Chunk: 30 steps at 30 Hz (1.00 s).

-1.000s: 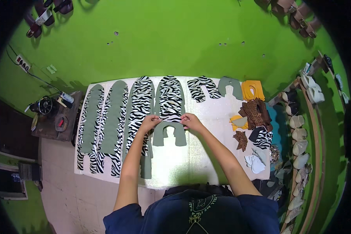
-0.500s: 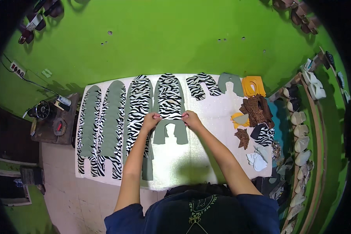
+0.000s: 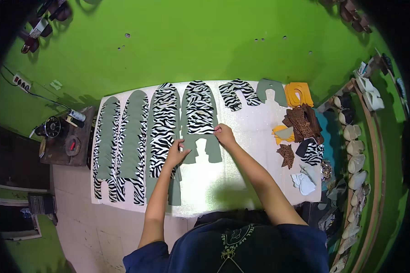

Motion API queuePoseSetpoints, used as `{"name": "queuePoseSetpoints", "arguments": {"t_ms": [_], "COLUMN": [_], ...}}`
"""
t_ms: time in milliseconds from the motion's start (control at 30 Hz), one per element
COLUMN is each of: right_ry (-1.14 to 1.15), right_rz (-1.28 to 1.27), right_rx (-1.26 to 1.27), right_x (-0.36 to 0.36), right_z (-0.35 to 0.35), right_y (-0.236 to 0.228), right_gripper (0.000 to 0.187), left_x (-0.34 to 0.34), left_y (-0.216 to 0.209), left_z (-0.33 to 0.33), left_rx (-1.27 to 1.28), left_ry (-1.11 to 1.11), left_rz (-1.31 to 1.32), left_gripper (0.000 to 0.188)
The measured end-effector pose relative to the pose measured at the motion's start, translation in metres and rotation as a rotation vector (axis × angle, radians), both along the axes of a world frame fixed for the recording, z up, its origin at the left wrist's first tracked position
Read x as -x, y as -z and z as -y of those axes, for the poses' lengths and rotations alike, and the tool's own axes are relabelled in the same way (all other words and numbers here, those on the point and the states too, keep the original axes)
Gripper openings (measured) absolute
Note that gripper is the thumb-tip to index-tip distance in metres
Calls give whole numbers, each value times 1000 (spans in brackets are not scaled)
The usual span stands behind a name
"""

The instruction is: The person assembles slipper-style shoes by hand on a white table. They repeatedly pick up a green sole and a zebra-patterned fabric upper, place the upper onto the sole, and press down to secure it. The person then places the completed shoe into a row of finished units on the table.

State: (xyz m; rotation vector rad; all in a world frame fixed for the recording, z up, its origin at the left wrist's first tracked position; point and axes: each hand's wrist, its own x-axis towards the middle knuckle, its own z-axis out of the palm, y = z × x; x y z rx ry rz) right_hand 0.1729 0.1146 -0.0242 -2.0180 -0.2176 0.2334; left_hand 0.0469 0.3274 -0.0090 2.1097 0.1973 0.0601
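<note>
A row of overlapping U-shaped pieces, grey-green and zebra-print, lies before me. At its near end is a grey-green U-shaped piece (image 3: 212, 151), its opening toward me. The zebra-print piece (image 3: 200, 128) lies just above it. My right hand (image 3: 225, 135) pinches at the right end of the zebra-print piece's lower edge. Over the left leg of the green piece, my left hand (image 3: 176, 154) has its thumb and fingers apart, holding nothing. Beside it runs another zebra-and-green row (image 3: 163, 136).
Two more overlapping rows (image 3: 107, 145) cover the left of the pale table (image 3: 241, 182). Stacks of zebra, green and yellow pieces (image 3: 299, 94) lie at the far right, with leopard-print scraps (image 3: 303, 122) nearer. A sewing machine (image 3: 53, 127) stands left; shoe lasts (image 3: 356, 147) line a right rack.
My left hand has let go of the left corner, moved down toward me and opened its fingers. My right hand stays at the right corner. The view has shifted slightly.
</note>
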Motion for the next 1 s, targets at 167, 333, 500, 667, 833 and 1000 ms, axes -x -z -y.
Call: {"name": "queuePoseSetpoints", "arguments": {"t_ms": [167,333,500,667,833,1000], "right_ry": [46,61,39,-74,-149,-111], "right_rz": [11,145,250,128,157,142], "right_rx": [59,149,217,229,200,154], "right_x": [5,16,27,42,51,43], "right_z": [-1,-4,4,31,62,89], "right_y": [-9,-19,-27,-36,-34,-41], "right_gripper": [13,18,24,27,21,15], "left_x": [6,12,14,18,1,-30], "left_y": [-7,-9,-14,-38,-52,-44], "left_z": [8,20,30,51,82,120], "left_rx": [-24,-230,-252,-530,-507,-462], "left_ry": [-30,-64,-113,-160,-82,42], "left_rz": [-30,67,117,90,154,213], "left_gripper": [50,47,47,40,34,26]}}
